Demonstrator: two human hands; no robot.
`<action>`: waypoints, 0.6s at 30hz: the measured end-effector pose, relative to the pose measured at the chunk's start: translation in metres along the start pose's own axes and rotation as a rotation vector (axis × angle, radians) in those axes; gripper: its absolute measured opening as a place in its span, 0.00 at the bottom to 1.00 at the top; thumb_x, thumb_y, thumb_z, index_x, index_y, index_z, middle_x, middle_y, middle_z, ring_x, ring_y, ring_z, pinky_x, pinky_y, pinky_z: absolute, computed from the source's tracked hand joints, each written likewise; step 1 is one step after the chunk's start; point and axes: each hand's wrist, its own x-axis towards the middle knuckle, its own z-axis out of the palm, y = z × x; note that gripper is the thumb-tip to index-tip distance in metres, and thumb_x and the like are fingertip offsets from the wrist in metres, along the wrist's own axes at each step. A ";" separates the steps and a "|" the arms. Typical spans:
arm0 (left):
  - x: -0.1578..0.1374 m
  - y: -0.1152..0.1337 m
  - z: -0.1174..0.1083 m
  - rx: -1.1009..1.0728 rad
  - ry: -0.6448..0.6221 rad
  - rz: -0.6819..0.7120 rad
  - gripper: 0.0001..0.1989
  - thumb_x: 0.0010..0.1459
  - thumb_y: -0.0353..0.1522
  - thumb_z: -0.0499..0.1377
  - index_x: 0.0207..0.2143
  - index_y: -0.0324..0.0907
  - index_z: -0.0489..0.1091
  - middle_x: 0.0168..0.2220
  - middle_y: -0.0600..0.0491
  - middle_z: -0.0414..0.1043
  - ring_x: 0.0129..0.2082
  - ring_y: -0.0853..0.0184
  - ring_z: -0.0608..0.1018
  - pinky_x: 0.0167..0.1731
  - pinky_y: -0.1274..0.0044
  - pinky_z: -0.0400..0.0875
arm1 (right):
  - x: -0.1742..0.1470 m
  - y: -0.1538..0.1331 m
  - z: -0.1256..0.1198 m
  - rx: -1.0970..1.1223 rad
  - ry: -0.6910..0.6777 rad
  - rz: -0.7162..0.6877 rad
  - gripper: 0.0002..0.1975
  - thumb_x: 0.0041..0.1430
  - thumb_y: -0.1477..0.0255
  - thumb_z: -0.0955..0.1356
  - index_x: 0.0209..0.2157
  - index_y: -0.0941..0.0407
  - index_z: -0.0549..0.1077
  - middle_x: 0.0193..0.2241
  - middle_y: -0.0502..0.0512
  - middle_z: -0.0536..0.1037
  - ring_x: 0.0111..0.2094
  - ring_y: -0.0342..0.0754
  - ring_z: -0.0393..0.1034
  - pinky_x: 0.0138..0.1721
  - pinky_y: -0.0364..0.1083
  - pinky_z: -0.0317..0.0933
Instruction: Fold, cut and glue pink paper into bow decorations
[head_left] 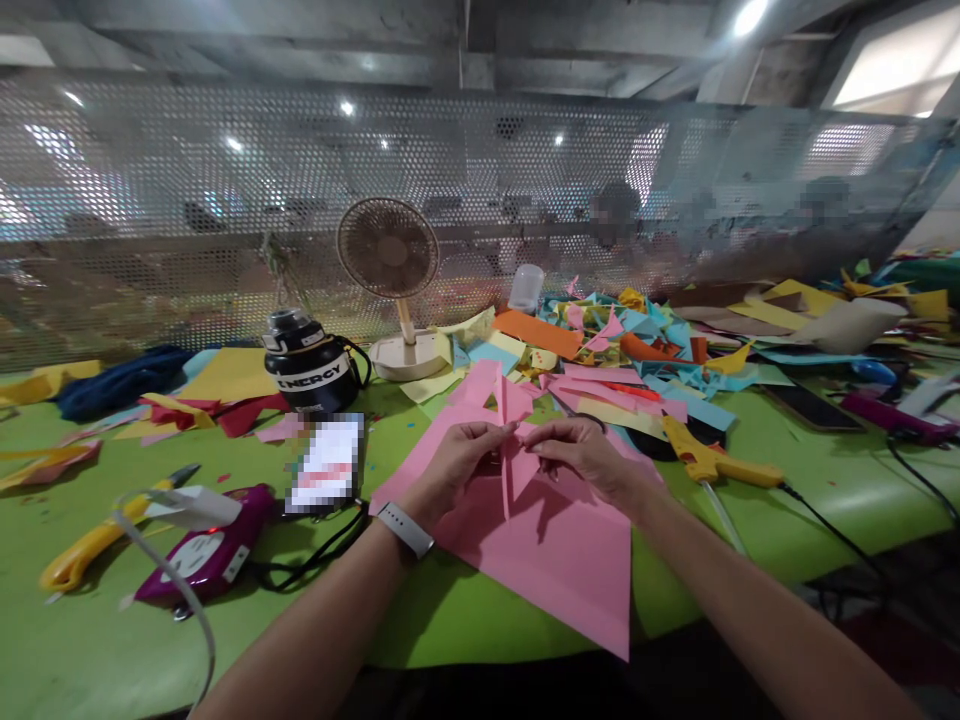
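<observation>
Well to the left of our left hand lie a yellow-handled utility knife [105, 540] and a purple power socket [251, 525]. Our left hand [465, 465] pinches the folded pink paper piece [516, 400] between thumb and fingers; the piece stands upright between our two hands, above a large pink paper sheet [570, 575] that lies mostly flat. We judge the work to be partway: panels are already folded up around a narrow central ridge, while flaps near our fingertips seem unsettled. Whether anything is glued, we cannot tell. The piece looks thin and matt, with angular panels fanning outward and a slim strip pointing down toward us. Our right hand [577, 455] is curled, thumb and forefinger closed on a flap on the piece's right side. Beyond that hand, to its right, rests a yellow glue gun [701, 460], its black cord trailing away.
</observation>
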 end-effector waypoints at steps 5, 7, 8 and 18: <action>0.001 -0.001 -0.002 0.046 0.005 0.017 0.22 0.35 0.46 0.73 0.19 0.37 0.70 0.19 0.56 0.68 0.20 0.74 0.68 0.24 0.80 0.63 | 0.000 -0.002 0.001 0.005 -0.006 0.007 0.06 0.44 0.70 0.74 0.28 0.55 0.81 0.23 0.50 0.76 0.21 0.38 0.65 0.25 0.42 0.60; 0.001 -0.001 -0.002 0.067 -0.016 0.038 0.23 0.36 0.46 0.72 0.18 0.37 0.70 0.19 0.56 0.68 0.20 0.74 0.68 0.25 0.80 0.63 | 0.000 -0.003 0.001 -0.003 -0.010 0.001 0.06 0.44 0.71 0.74 0.28 0.56 0.81 0.23 0.50 0.76 0.21 0.38 0.64 0.25 0.41 0.59; 0.001 -0.001 -0.002 0.073 -0.022 0.048 0.23 0.36 0.46 0.72 0.18 0.37 0.69 0.19 0.56 0.68 0.20 0.74 0.68 0.24 0.80 0.63 | -0.001 -0.003 0.001 -0.007 -0.010 -0.001 0.06 0.44 0.71 0.73 0.28 0.56 0.81 0.23 0.50 0.76 0.21 0.38 0.64 0.24 0.41 0.58; 0.002 -0.003 -0.003 0.132 -0.016 0.105 0.23 0.38 0.47 0.71 0.17 0.38 0.69 0.18 0.56 0.67 0.20 0.74 0.67 0.25 0.79 0.64 | -0.002 -0.013 0.007 -0.060 -0.005 0.003 0.03 0.43 0.72 0.71 0.24 0.56 0.79 0.20 0.48 0.73 0.20 0.39 0.60 0.24 0.42 0.55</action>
